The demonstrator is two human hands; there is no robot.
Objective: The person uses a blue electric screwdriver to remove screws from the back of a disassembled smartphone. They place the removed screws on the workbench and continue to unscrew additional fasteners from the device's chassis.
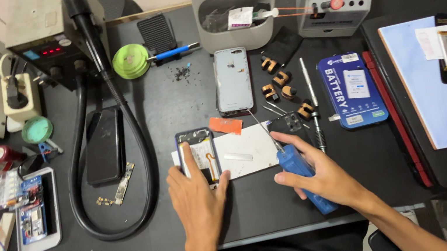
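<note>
Dark workbench (174,109); left hand (197,197) flat on opened phone (200,157); right hand (326,178) grip clamped on blue screwdriver (300,174), tip up-left.

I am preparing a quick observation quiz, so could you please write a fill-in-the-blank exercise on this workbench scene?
1. The right hand grips a screwdriver with a ____ handle.
2. The left hand rests on an opened ____.
3. The battery box lies to the ____ of the screwdriver.
4. The round tape roll near the soldering station is ____.

Missing words: blue; phone; right; green
</note>
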